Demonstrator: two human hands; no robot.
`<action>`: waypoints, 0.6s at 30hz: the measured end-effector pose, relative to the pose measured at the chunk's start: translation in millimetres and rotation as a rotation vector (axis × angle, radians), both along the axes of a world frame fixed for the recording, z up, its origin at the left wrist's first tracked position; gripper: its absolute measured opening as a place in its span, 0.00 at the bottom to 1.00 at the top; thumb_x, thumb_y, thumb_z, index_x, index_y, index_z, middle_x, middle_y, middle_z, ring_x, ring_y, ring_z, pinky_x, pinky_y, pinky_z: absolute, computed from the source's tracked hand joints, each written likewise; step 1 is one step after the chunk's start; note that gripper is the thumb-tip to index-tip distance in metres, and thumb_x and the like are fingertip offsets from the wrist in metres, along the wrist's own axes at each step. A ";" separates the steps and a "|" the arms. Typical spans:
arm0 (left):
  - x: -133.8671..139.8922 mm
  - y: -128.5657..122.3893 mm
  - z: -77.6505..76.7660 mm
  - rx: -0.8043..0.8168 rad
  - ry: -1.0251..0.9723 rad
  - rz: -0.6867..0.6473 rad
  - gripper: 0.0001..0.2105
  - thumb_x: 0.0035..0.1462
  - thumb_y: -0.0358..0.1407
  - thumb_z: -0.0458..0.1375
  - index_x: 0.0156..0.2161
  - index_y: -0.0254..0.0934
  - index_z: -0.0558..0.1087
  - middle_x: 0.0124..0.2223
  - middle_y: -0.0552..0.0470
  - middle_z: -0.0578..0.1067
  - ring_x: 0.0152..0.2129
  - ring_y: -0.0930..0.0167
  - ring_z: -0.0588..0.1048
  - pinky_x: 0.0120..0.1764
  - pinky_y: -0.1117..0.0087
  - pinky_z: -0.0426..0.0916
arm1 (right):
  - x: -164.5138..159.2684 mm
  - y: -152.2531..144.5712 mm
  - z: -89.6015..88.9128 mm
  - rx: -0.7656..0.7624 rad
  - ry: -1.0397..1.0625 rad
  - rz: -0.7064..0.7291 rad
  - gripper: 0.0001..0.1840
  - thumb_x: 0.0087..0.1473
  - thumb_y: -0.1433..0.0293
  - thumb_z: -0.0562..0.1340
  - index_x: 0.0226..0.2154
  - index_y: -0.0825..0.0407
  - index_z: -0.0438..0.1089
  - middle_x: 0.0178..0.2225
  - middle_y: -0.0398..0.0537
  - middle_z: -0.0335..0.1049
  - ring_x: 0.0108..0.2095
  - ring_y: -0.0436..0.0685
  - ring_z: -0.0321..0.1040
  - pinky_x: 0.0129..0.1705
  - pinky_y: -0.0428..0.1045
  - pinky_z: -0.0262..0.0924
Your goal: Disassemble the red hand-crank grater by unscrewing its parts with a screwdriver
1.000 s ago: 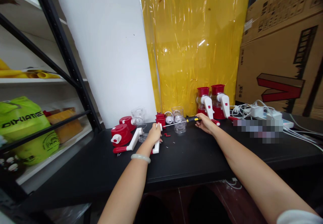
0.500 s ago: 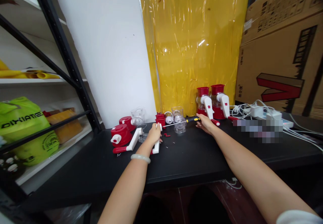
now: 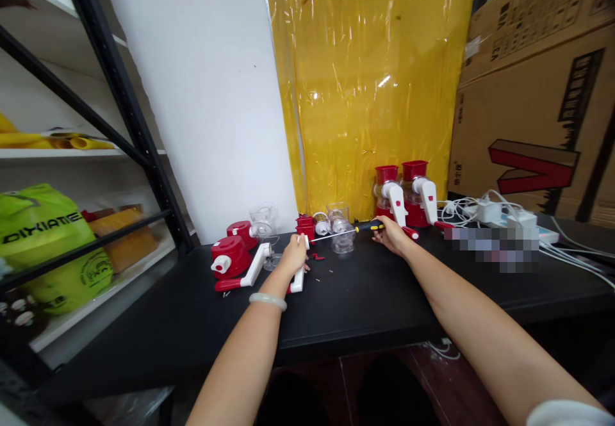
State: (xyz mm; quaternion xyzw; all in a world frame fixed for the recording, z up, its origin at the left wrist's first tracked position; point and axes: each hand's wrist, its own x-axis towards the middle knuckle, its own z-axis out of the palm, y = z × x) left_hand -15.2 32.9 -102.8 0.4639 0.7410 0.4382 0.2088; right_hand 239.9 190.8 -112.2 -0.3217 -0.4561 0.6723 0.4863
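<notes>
My right hand (image 3: 390,236) grips a black-and-yellow screwdriver (image 3: 369,226) by its handle, the long shaft pointing left. The tip meets a white crank handle (image 3: 298,277) that my left hand (image 3: 293,258) is closed around; fingers hide much of it. Left of that hand are a red grinder base (image 3: 230,258) and another white crank with a red grip (image 3: 254,267). Clear plastic housings (image 3: 342,237) and a red part (image 3: 305,226) stand behind the shaft. A small red piece (image 3: 317,257) and a few screws (image 3: 330,271) lie on the black table.
Two assembled red-and-white grinders (image 3: 388,198) stand at the back right. Beyond them are white cables and adapters (image 3: 487,209) and a large cardboard box (image 3: 528,106). A black metal shelf (image 3: 129,112) borders the left side; a yellow plastic curtain (image 3: 369,93) hangs behind.
My right hand has shifted slightly and the screwdriver's handle looks a little turned. My left hand and the crank handle stay in place.
</notes>
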 end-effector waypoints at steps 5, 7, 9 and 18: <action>1.2 -0.8 1.6 -0.012 -0.002 0.003 0.19 0.68 0.49 0.38 0.47 0.37 0.61 0.26 0.55 0.68 0.11 0.72 0.69 0.18 0.69 0.68 | -0.2 5.1 -7.5 0.061 -0.080 -0.014 0.20 0.61 0.52 0.57 0.27 0.48 0.59 0.11 0.35 0.52 0.13 0.46 0.49 0.24 0.45 0.63; 1.7 -0.9 2.3 -0.019 0.002 0.003 0.19 0.68 0.49 0.38 0.48 0.37 0.61 0.26 0.55 0.68 0.11 0.72 0.69 0.18 0.69 0.68 | 0.3 7.3 -11.1 0.108 -0.082 0.002 0.19 0.59 0.53 0.61 0.26 0.48 0.58 0.11 0.33 0.50 0.13 0.45 0.49 0.24 0.44 0.63; 2.1 -1.0 2.6 -0.024 0.005 0.003 0.19 0.68 0.49 0.38 0.47 0.37 0.61 0.26 0.55 0.68 0.11 0.72 0.69 0.18 0.69 0.68 | 0.7 8.7 -13.2 0.125 -0.064 0.011 0.19 0.58 0.56 0.63 0.26 0.48 0.58 0.11 0.33 0.50 0.14 0.45 0.49 0.25 0.44 0.63; -0.4 0.0 1.3 0.003 -0.005 0.010 0.19 0.69 0.49 0.38 0.48 0.37 0.61 0.26 0.55 0.68 0.11 0.71 0.69 0.17 0.69 0.67 | 1.0 -1.3 -3.6 0.085 0.050 0.037 0.07 0.56 0.66 0.61 0.31 0.49 0.63 0.17 0.35 0.60 0.16 0.45 0.54 0.26 0.44 0.62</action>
